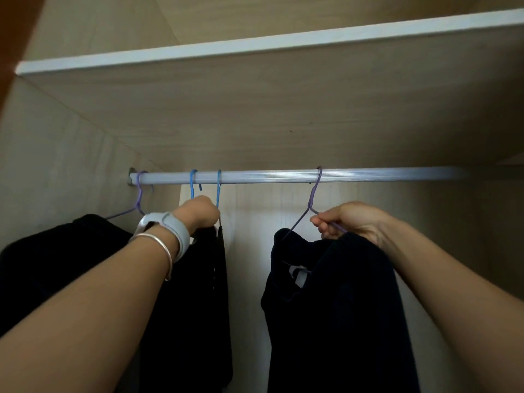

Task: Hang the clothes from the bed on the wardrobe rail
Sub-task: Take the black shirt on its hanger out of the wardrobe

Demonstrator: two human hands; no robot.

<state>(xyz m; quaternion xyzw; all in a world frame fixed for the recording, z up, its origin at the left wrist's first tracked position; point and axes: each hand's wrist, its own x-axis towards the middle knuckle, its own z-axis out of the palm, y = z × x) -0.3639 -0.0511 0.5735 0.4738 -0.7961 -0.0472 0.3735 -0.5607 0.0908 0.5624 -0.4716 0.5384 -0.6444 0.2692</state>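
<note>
A silver wardrobe rail (269, 177) runs across the wardrobe below a wooden shelf. A purple wire hanger (313, 199) is hooked over the rail right of centre and carries a dark garment (334, 307). My right hand (348, 222) pinches that hanger's shoulder wire at the top of the garment. Two blue hangers (218, 191) hang left of centre with a black garment (204, 293) under them. My left hand (198, 214), wearing a white watch and a silver bangle, grips the top of this black garment just below the blue hooks.
Another purple hanger (139, 194) with a black garment (56, 251) hangs at the rail's far left end by the side wall (56, 165). The shelf (255, 95) sits close above the rail. Bare rail stretches to the right of my right hand.
</note>
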